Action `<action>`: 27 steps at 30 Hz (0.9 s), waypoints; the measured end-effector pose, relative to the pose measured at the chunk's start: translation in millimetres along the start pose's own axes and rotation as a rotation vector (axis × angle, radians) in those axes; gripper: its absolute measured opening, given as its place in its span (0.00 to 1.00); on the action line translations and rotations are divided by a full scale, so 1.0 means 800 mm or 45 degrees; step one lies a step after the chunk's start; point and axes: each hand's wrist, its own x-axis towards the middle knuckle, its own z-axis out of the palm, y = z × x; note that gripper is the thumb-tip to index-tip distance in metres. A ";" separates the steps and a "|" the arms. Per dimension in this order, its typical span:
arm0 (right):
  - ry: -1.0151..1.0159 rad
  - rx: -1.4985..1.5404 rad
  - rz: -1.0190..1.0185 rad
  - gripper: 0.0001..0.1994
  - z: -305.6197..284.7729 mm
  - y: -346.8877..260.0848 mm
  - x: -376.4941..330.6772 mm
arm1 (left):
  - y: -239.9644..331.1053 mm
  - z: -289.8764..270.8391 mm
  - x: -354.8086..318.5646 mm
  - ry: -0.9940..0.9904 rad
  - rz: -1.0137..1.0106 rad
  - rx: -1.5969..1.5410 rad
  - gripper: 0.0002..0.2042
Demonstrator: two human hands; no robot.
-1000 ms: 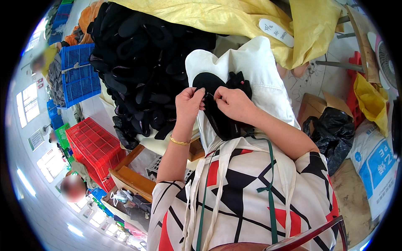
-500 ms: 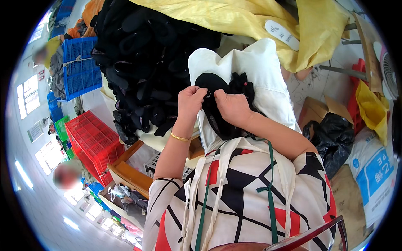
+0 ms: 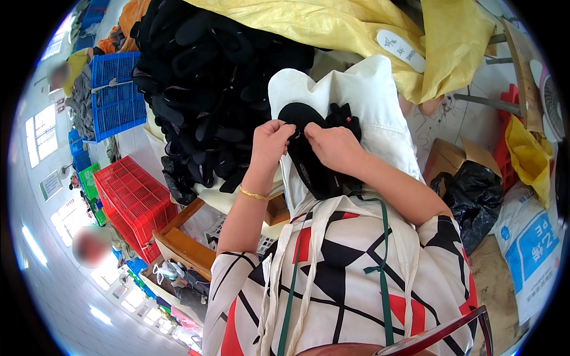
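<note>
A black cloth shoe (image 3: 313, 174) lies lengthwise in front of me, its rounded end pointing away, on white cloth (image 3: 380, 121) spread over the work surface. On its near left edge the fingers of my left hand (image 3: 270, 142) are pinched together. My right hand (image 3: 335, 148) is closed on the shoe's edge just opposite, a small gap from the left. Something small and pale shows between the fingertips, too tiny to make out. Beyond my right hand sits a bunched black cloth piece (image 3: 342, 117) with a red dot on it.
A big heap of black shoes (image 3: 202, 89) fills the far left. Yellow sheeting (image 3: 332, 24) with a white insole (image 3: 401, 51) on it lies at the back. Red (image 3: 135, 199) and blue crates (image 3: 117, 98) stand left; a black plastic bag (image 3: 472, 193) and a white-and-blue sack (image 3: 528, 255) right.
My right hand has shifted slightly, its fingers now pointing more to the left at the shoe's edge. My left hand stays almost in place, still pinching.
</note>
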 end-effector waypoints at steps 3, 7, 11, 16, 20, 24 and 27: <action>0.003 -0.030 0.020 0.06 0.002 -0.002 0.000 | 0.003 -0.001 0.001 -0.036 -0.026 0.034 0.08; 0.122 -0.086 -0.019 0.07 0.023 -0.001 -0.007 | 0.000 -0.004 0.005 -0.053 -0.041 -0.001 0.08; 0.277 -0.106 -0.053 0.05 0.041 0.001 -0.007 | 0.005 -0.004 0.004 -0.071 -0.074 -0.020 0.08; 0.378 0.204 0.036 0.06 0.036 -0.006 0.002 | 0.001 -0.005 0.003 -0.098 -0.072 -0.086 0.08; -0.164 1.006 0.593 0.08 -0.026 -0.029 0.027 | -0.003 -0.003 0.000 -0.125 -0.015 -0.164 0.08; 0.079 0.299 0.278 0.06 -0.029 -0.013 0.036 | -0.010 -0.004 0.001 -0.116 -0.010 -0.168 0.07; 0.213 0.474 -0.015 0.05 -0.015 -0.002 0.041 | -0.011 -0.003 0.003 -0.111 -0.002 -0.154 0.07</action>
